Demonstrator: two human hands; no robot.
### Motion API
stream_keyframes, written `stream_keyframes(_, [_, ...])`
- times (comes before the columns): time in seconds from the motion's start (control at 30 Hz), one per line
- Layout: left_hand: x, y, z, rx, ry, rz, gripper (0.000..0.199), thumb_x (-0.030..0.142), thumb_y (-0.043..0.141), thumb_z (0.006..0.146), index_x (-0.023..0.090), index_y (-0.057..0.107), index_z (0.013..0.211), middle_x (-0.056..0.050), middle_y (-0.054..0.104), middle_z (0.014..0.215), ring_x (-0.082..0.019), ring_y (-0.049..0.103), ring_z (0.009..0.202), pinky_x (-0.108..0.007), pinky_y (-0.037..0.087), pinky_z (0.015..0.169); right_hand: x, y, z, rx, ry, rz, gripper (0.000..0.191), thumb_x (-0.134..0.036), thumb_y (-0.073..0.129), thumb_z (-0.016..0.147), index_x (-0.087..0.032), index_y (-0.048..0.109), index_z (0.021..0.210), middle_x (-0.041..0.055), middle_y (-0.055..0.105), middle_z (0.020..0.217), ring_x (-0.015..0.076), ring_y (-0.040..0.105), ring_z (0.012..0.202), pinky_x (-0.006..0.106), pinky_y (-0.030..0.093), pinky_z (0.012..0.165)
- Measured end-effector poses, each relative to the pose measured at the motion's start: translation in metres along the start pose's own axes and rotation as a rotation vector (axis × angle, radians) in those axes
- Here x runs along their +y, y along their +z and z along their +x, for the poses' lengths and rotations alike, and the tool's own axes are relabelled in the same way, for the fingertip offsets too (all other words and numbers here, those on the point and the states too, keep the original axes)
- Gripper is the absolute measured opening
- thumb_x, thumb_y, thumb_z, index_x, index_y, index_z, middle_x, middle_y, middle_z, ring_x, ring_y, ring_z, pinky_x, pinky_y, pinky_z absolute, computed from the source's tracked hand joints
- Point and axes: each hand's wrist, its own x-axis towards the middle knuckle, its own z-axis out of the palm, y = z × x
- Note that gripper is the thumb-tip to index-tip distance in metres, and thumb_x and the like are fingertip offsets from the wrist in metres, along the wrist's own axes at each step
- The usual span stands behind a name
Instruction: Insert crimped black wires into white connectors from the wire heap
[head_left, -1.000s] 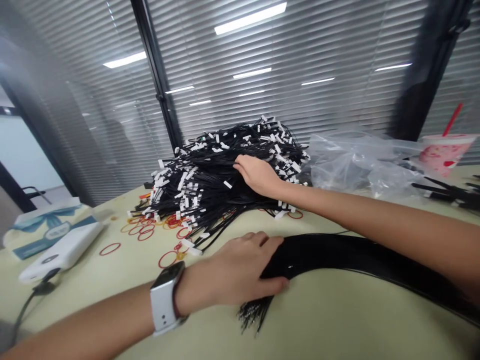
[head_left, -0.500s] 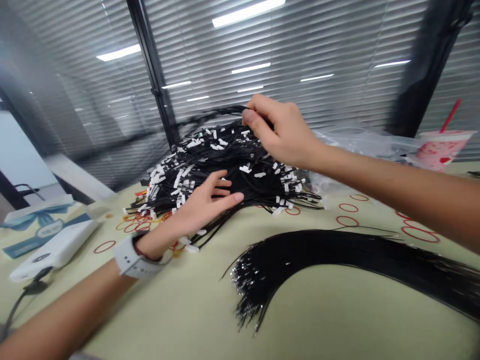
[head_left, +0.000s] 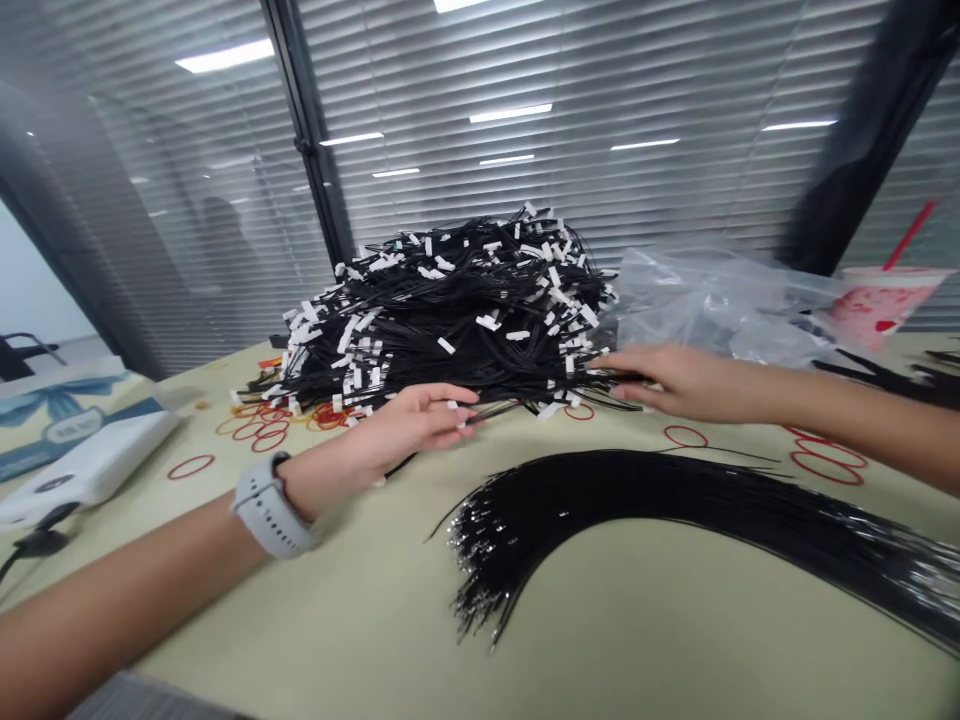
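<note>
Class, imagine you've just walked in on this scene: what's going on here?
A person is working at a heap of black wires with white end tags on a pale table. The left-hand grip, with a grey watch on its wrist, is at the heap's front edge, and the right-hand grip at its right edge; whether either holds wires is hard to tell. A long curved bundle of black wires lies nearer the person, with red rubber bands nearby.
</note>
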Motion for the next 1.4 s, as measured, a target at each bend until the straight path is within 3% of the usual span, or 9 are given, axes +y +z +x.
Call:
stream_keyframes(0.13, [-0.017,0.007,0.0,-0.071,0.167,0.343,0.03,0.023,0.052,0.079,0.015,0.051,0.108,-0.008,0.064,0.094,-0.014,0.06,0.082,-0.031,0.047,0.079,-0.049,0.008,0.002,-0.077,-0.055,-0.052,0.043,-0.039,0.042,0.083,-0.019,0.046,0.121,0.0109,0.051,0.103,0.0214,0.051,0.088,0.035,0.041,0.075])
stream_keyframes(0.17, [-0.019,0.009,-0.002,-0.083,0.214,0.422,0.033,0.023,0.052,0.079,0.016,0.049,0.111,-0.007,0.064,0.092,-0.015,0.06,0.083,-0.032,0.047,0.078,-0.067,0.007,0.003,-0.094,-0.102,0.0,0.036,-0.037,0.042,0.084,-0.021,0.049,0.115,0.0093,0.051,0.102,0.0195,0.052,0.086,0.033,0.04,0.073])
stream_keyframes(0.27, [-0.024,0.013,-0.008,-0.071,0.291,0.584,0.04,0.023,0.049,0.079,0.019,0.044,0.119,-0.006,0.064,0.089,-0.018,0.06,0.083,-0.032,0.047,0.074,-0.113,0.006,0.004,-0.327,-0.237,0.221,0.021,-0.032,0.04,0.087,-0.021,0.054,0.096,0.0033,0.054,0.094,0.0134,0.051,0.082,0.026,0.039,0.071])
stream_keyframes(0.37, [-0.026,0.014,-0.009,-0.047,0.313,0.648,0.041,0.024,0.047,0.08,0.02,0.041,0.12,-0.006,0.063,0.09,-0.019,0.059,0.085,-0.032,0.046,0.073,-0.134,0.009,0.003,-0.423,-0.292,0.268,0.018,-0.025,0.039,0.088,-0.017,0.054,0.087,0.0027,0.054,0.088,0.0125,0.049,0.082,0.026,0.038,0.071])
stream_keyframes(0.57, [-0.033,0.011,-0.004,-0.032,0.302,0.597,0.034,0.025,0.048,0.079,0.017,0.043,0.112,-0.006,0.062,0.088,-0.017,0.058,0.081,-0.03,0.046,0.07,-0.128,0.013,-0.001,-0.401,-0.219,0.336,0.014,-0.014,0.037,0.084,-0.016,0.05,0.08,0.0027,0.051,0.087,0.0101,0.045,0.072,0.024,0.035,0.065])
stream_keyframes(0.77, [-0.031,0.014,-0.002,-0.028,0.203,0.404,0.02,0.019,0.055,0.072,0.014,0.051,0.091,-0.001,0.058,0.074,-0.012,0.056,0.07,-0.028,0.046,0.069,-0.121,0.029,0.005,-0.166,-0.025,0.47,0.015,-0.022,0.04,0.084,-0.018,0.054,0.081,-0.0006,0.056,0.072,0.0085,0.047,0.062,0.023,0.033,0.057])
stream_keyframes(0.9, [-0.024,0.019,-0.004,0.027,0.133,0.257,0.02,0.005,0.054,0.067,0.014,0.052,0.085,0.0,0.057,0.073,-0.011,0.057,0.072,-0.029,0.046,0.076,-0.116,0.046,0.013,-0.01,0.111,0.514,0.017,-0.027,0.045,0.081,-0.019,0.06,0.083,-0.0003,0.058,0.069,0.0086,0.048,0.06,0.023,0.034,0.058])
stream_keyframes(1.0, [-0.021,0.021,-0.007,0.052,0.111,0.261,0.019,0.006,0.055,0.068,0.014,0.053,0.085,-0.001,0.059,0.076,-0.011,0.057,0.072,-0.03,0.045,0.077,-0.112,0.054,0.017,0.053,0.184,0.556,0.019,-0.031,0.046,0.081,-0.018,0.059,0.077,-0.0018,0.054,0.062,0.0074,0.044,0.054,0.022,0.032,0.054])
stream_keyframes(1.4, [-0.027,0.015,-0.002,0.054,0.014,0.057,0.02,0.011,0.06,0.069,0.016,0.055,0.088,-0.004,0.064,0.087,-0.011,0.059,0.077,-0.026,0.044,0.073,-0.108,0.064,0.015,0.14,0.235,0.494,0.023,-0.031,0.046,0.079,-0.016,0.06,0.069,-0.002,0.051,0.054,0.0065,0.041,0.048,0.022,0.031,0.051])
